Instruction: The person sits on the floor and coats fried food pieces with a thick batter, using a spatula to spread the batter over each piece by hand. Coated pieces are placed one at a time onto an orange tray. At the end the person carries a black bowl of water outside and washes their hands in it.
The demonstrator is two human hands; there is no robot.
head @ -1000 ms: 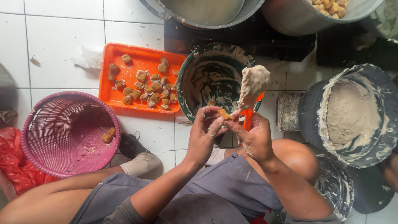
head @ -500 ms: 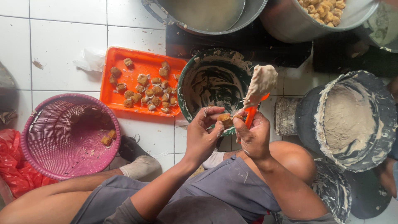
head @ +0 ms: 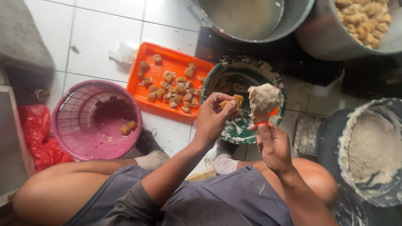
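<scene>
Bare white tiled floor (head: 104, 33) lies open at ten o'clock. A flat orange plastic tray (head: 138, 86), round pink plastic basket (head: 71, 144) and paste-smeared green bowl (head: 230, 134) crowd the centre.

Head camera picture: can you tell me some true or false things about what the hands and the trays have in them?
1. The left hand holds a small brown fried piece in its fingertips. True.
2. The right hand holds a knife. False: it grips an orange-handled tool loaded with a lump of pale paste.
3. The orange tray carries many small brown pieces. True.
4. The pink basket is full to the top. False: only a few pieces lie at its bottom.
5. The green bowl sits beside the orange tray, smeared with paste. True.
</scene>
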